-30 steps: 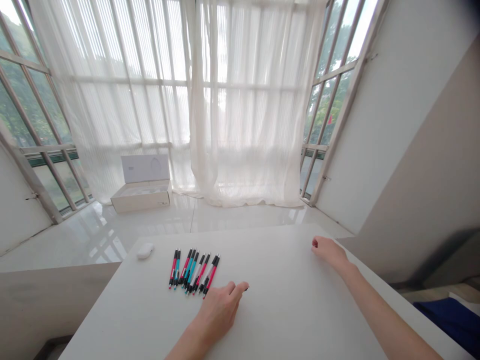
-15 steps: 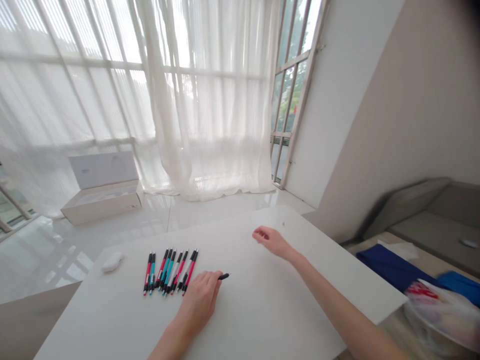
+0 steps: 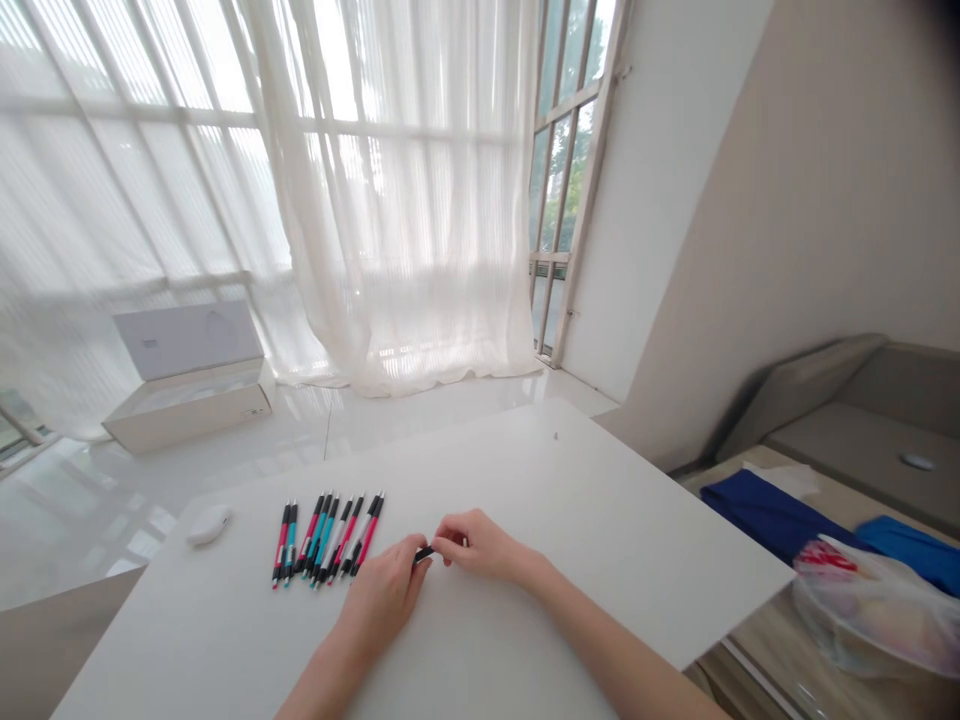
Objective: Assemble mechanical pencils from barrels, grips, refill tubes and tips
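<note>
On the white table (image 3: 600, 520), my left hand (image 3: 384, 597) is closed round a black-tipped pen (image 3: 424, 553) whose end pokes out toward the right. My right hand (image 3: 480, 543) meets it there and pinches that end with thumb and fingertips. Just left of my hands lies a row of several red and teal pens (image 3: 326, 524) side by side, with black tips. A small white oval object (image 3: 208, 523) sits further left, near the table's far edge.
An open white box (image 3: 187, 385) stands on the glossy floor by the curtained windows. To the right, beyond the table's edge, lie blue cloth (image 3: 765, 510) and a clear plastic bag (image 3: 877, 610) on a lower surface.
My right hand has come in from the table's far right to meet my left hand and pinch the pen's end. The view has swung to the right.
</note>
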Motion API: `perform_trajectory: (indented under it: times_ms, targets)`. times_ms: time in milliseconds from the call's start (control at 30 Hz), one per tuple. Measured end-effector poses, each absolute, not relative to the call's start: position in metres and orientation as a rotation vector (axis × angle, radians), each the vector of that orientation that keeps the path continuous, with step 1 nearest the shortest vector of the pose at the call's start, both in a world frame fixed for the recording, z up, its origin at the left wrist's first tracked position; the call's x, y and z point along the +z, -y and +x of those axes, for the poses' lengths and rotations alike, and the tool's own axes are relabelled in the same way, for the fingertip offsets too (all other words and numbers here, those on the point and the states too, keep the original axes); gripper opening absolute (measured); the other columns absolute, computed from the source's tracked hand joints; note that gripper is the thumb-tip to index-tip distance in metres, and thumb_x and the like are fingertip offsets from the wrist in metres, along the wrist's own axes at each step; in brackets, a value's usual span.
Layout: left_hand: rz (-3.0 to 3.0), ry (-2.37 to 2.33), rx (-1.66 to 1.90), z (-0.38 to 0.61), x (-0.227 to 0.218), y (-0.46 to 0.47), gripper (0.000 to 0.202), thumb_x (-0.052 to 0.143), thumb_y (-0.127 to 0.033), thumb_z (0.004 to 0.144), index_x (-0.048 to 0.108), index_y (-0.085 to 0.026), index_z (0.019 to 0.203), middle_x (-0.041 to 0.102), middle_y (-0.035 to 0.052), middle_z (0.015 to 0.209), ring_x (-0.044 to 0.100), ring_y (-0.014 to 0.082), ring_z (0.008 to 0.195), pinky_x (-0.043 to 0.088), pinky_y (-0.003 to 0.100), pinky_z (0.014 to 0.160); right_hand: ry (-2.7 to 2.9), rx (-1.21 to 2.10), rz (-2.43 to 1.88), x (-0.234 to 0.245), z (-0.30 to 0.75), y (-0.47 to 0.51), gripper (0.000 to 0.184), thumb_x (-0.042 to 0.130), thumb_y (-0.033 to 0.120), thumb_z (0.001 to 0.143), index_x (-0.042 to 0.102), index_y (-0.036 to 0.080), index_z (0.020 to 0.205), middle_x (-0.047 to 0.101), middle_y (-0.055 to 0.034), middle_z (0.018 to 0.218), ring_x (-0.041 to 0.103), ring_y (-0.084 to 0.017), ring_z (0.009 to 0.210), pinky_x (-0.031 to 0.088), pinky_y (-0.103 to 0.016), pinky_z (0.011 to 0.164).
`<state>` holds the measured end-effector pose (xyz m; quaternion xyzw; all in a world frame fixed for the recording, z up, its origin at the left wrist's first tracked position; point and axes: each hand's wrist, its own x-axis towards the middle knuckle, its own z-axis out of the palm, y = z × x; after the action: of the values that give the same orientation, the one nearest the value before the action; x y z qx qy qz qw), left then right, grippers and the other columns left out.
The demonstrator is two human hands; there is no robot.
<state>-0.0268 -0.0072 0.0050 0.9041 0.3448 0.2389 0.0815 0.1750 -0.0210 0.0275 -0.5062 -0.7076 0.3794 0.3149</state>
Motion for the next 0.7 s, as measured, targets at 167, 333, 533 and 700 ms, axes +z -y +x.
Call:
perform_trajectory:
  times_ms: [167, 333, 533, 700]
  targets:
    - [2.666, -1.051, 0.715, -0.0237, 0.0080, 0.0086, 0.024, 0.026, -0.024, 0.100, 0.050, -0.020, 0.102, 0.067, 0.0064, 0.088, 0.066, 0.0197, 0.078, 0.046, 0.028, 0.066, 1.833, 0.920, -1.228, 0.0268, 0.1741, 0.0213, 0.013, 0.054, 0.014, 0.076, 0.059, 0.020, 0.086, 0.061, 0.0023, 0.080, 0.054, -0.010, 0.066, 0.040, -0.019, 0.056]
    - [2.625, -1.179, 0.642, -0.0251, 0.0034, 0.0073, 0.013, 0.034, -0.023, 0.098, 0.047, -0.021, 0.098, 0.063, 0.0006, 0.073, 0.063, 0.0182, 0.063, 0.038, 0.024, 0.054, 1.822, 1.001, -1.276, 0.0224, 0.1722, 0.0206, 0.015, 0.059, 0.027, 0.081, 0.056, 0.021, 0.094, 0.062, 0.0014, 0.084, 0.051, -0.009, 0.061, 0.040, -0.021, 0.055]
    - [2.625, -1.101, 0.667, -0.0259, 0.0020, 0.0076, 0.012, 0.039, -0.025, 0.096, 0.048, -0.020, 0.103, 0.065, 0.0022, 0.079, 0.064, 0.0190, 0.067, 0.042, 0.025, 0.057, 1.854, 0.985, -1.318, 0.0239, 0.1678, 0.0214, 0.016, 0.049, 0.026, 0.087, 0.058, 0.019, 0.077, 0.059, 0.0035, 0.063, 0.047, -0.010, 0.056, 0.036, -0.022, 0.054]
    - [2.641, -1.045, 0.717, -0.0248, 0.0053, 0.0057, 0.025, 0.028, -0.025, 0.099, 0.052, -0.019, 0.102, 0.067, 0.0063, 0.086, 0.066, 0.0192, 0.076, 0.047, 0.027, 0.065, 1.818, 0.952, -1.224, 0.0251, 0.1702, 0.0208, 0.008, 0.056, 0.017, 0.078, 0.059, 0.020, 0.085, 0.061, 0.0016, 0.079, 0.053, -0.010, 0.067, 0.040, -0.019, 0.056]
